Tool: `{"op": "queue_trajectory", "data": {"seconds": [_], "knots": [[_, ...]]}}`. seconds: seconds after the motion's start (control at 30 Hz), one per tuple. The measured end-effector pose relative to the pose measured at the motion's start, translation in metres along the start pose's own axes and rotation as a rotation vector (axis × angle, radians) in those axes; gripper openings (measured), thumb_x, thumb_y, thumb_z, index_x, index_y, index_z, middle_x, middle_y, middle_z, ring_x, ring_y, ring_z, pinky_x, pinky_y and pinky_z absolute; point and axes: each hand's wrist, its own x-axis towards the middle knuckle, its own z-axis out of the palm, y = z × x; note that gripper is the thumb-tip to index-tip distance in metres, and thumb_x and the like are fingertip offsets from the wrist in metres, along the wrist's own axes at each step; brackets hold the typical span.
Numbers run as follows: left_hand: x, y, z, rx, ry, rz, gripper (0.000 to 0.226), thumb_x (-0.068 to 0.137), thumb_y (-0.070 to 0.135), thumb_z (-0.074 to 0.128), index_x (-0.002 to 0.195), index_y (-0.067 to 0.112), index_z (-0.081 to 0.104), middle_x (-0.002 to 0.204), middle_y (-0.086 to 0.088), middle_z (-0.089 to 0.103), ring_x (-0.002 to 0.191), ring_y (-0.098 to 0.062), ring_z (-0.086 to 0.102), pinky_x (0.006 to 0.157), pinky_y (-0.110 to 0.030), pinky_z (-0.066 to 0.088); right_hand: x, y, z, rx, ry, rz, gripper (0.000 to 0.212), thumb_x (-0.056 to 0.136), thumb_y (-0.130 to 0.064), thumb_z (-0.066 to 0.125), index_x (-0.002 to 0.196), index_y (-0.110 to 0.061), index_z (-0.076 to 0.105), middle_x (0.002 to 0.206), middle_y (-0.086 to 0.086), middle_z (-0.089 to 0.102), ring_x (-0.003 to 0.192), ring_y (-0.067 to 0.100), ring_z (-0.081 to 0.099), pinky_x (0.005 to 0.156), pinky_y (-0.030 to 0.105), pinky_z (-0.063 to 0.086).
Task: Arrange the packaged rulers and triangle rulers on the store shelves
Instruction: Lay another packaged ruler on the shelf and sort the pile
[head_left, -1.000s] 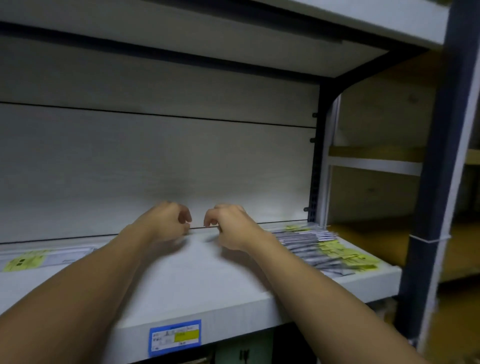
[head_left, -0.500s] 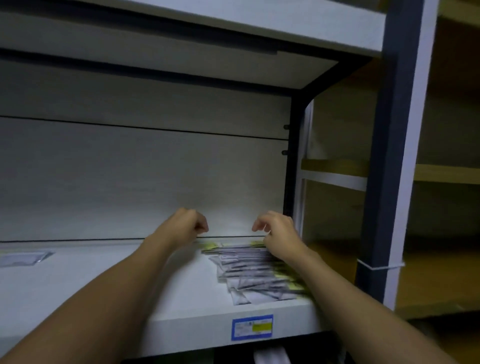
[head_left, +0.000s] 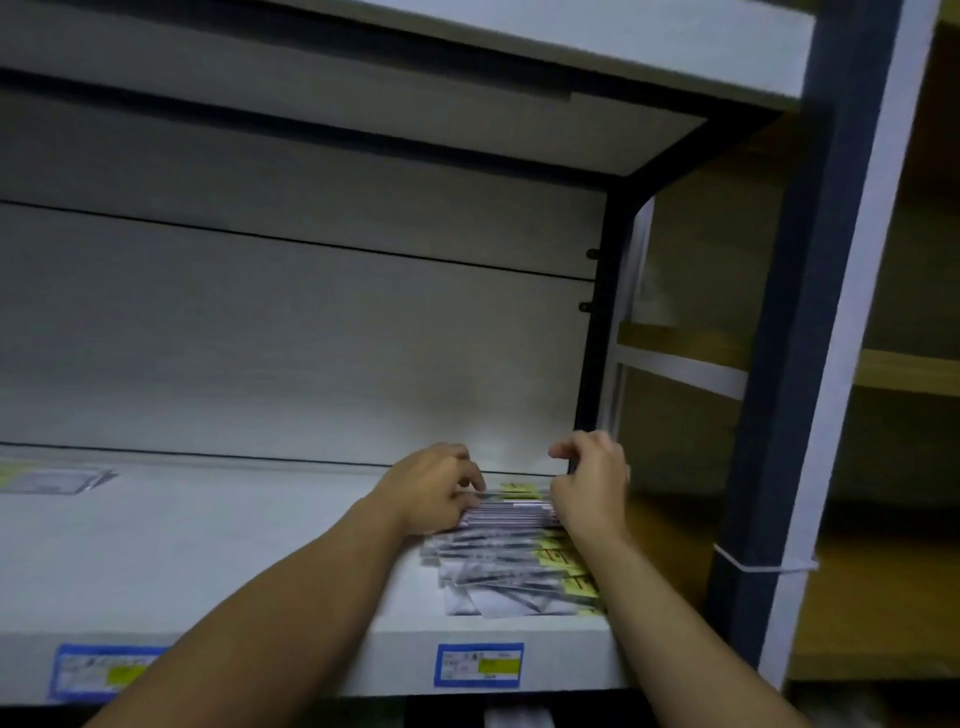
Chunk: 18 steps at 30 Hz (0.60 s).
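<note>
Between both hands' grip (head_left: 511, 491) lies the ruler stack (head_left: 511, 566).

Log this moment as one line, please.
left hand: touching ruler packs | right hand: beside packs, curled | shelf: right end

Blue price label (head_left: 478, 665) beside a dark upright post (head_left: 810, 364).

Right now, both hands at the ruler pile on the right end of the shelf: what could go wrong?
1. The packaged rulers lie fanned and skewed, the lowest close to the shelf front edge; a push could slide some off.
2. The left hand rests on the pile's left side and the right hand at its right, so the slick packs may splay rather than square up.
</note>
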Motion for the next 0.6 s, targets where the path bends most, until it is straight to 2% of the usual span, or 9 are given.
{"op": "queue_trajectory", "data": {"seconds": [0.1,0.2,0.3,0.43,0.6], "knots": [[-0.0065,-0.0015,-0.0027,-0.034,-0.008,-0.016,0.018,0.088,0.023,0.061,0.099,0.025,0.075,0.099,0.009,0.06,0.096,-0.01,0.053,0.085,-0.029,0.049,0.0013,-0.0001,0.001,-0.021,-0.003,0.003,0.037,0.081,0.01,0.061,0.101,-0.021,0.065,0.117,-0.003,0.051,0.119,0.019,0.044,0.092,0.024,0.032],[-0.0079,-0.0035,-0.0037,-0.041,-0.023,-0.044,0.012,0.083,0.016,0.059,0.081,0.023,0.067,0.086,0.011,0.058,0.082,-0.01,0.056,0.075,-0.031,0.053,-0.0005,0.0014,0.001,-0.012,0.014,-0.001,0.036,0.081,0.01,0.062,0.098,-0.022,0.064,0.116,-0.003,0.05,0.116,0.019,0.042,0.089,0.024,0.032],[-0.0071,0.0005,-0.0058,-0.009,-0.02,-0.022,0.01,0.083,0.014,0.058,0.081,0.021,0.064,0.082,0.01,0.057,0.078,-0.012,0.054,0.069,-0.029,0.051,-0.0002,0.0021,-0.0013,-0.01,0.05,0.004,0.037,0.08,0.011,0.062,0.096,-0.021,0.065,0.113,-0.004,0.048,0.115,0.018,0.041,0.088,0.025,0.033],[-0.0069,0.0042,-0.0071,0.002,-0.032,0.01,0.006,0.084,0.015,0.059,0.084,0.019,0.064,0.086,0.009,0.058,0.08,-0.012,0.054,0.073,-0.034,0.053,-0.0007,0.0004,-0.0015,-0.012,0.055,0.002,0.038,0.079,0.011,0.062,0.095,-0.023,0.064,0.112,-0.005,0.047,0.113,0.017,0.04,0.086,0.024,0.032],[-0.0064,0.0063,-0.0095,-0.123,-0.112,-0.033,0.02,0.077,0.002,0.052,0.076,0.021,0.06,0.08,0.009,0.062,0.077,-0.01,0.059,0.071,-0.036,0.055,-0.0003,0.0016,-0.0005,-0.04,0.046,-0.014,0.038,0.078,0.011,0.062,0.096,-0.023,0.062,0.111,-0.007,0.046,0.114,0.017,0.04,0.086,0.023,0.031]]}}
